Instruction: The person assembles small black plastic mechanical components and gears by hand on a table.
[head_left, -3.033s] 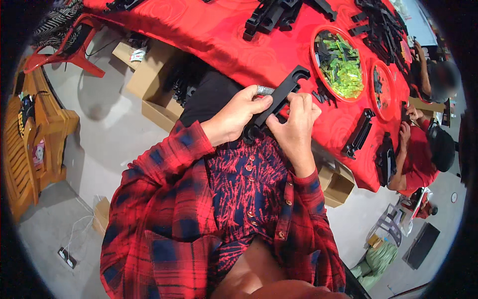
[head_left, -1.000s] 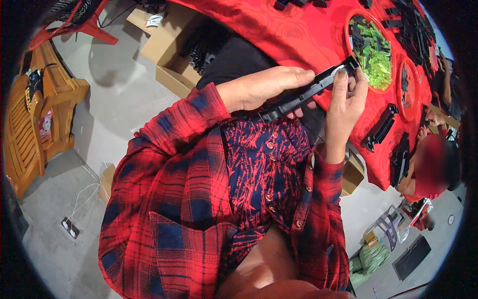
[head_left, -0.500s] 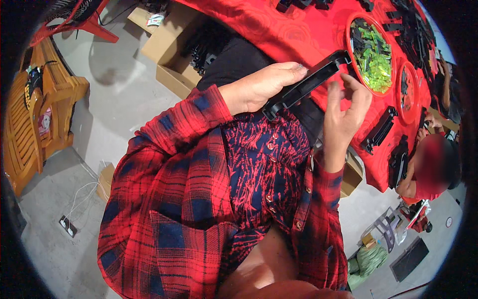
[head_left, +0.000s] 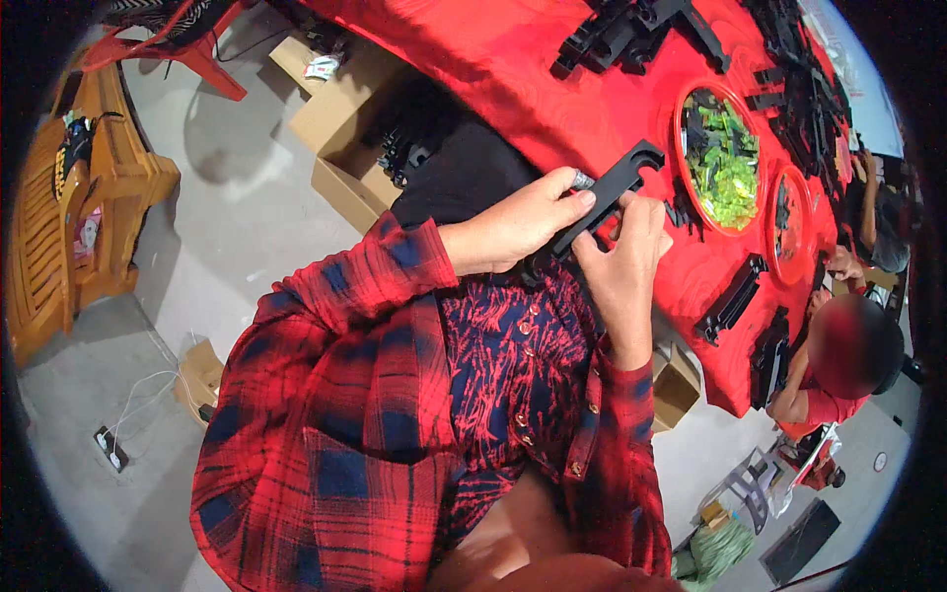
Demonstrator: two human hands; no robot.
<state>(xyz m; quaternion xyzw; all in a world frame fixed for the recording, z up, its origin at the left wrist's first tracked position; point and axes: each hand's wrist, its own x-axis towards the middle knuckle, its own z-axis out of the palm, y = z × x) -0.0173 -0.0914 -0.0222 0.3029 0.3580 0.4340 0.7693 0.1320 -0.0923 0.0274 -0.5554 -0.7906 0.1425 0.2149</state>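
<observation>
A long black plastic part (head_left: 614, 190) with a hooked notch at its far end is held up before my chest, tilted. My left hand (head_left: 530, 219) is closed round its left side, with the thumb on top. From the right, my right hand (head_left: 627, 259) presses its bent fingers against the part's other side. Whether those fingers pinch some small piece is hidden. Nearest to them on the table is a red round tray (head_left: 681, 170) of small black and transparent yellow-green pieces (head_left: 728, 178).
A red-covered table (head_left: 533, 74) bears piles of black parts (head_left: 646, 35) and a second red tray (head_left: 776, 192). An opened cardboard box (head_left: 340, 192) stands left of it, near a wooden chair (head_left: 94, 212). Another person (head_left: 838, 345) sits at the far right.
My right hand has moved from apart with spread fingers onto the black part. The part has turned, showing its smooth side. The view has shifted slightly.
</observation>
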